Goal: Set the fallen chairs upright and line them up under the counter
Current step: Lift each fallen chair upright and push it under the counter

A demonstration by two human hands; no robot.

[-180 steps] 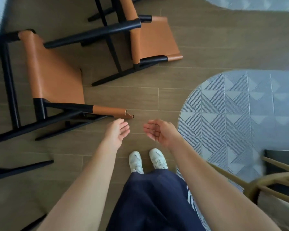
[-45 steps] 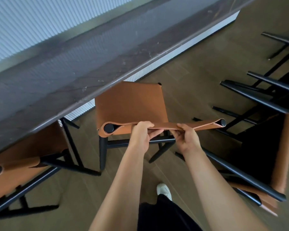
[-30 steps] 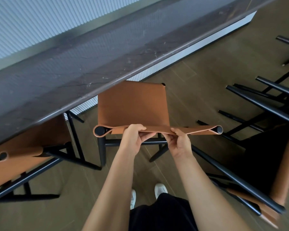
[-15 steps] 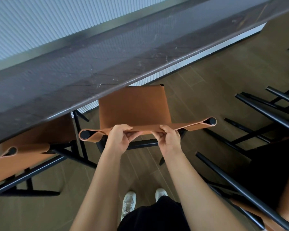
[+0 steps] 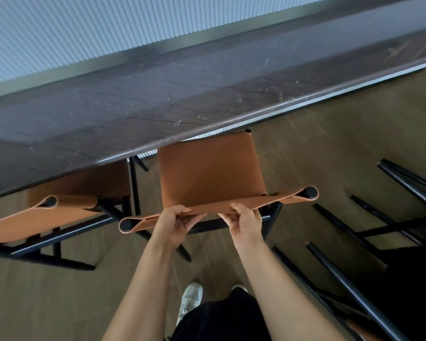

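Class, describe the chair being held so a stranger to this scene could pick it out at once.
Find the dark counter ahead. At its edge, right of another upright tan chair, stands the wanted chair, left of fallen chairs. Only its backrest is gripped by the left hand and right hand.

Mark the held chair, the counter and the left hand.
held chair (image 5: 209, 173), head view, on its tan seat
counter (image 5: 158, 99), head view, on its dark top
left hand (image 5: 174, 223), head view, on its back
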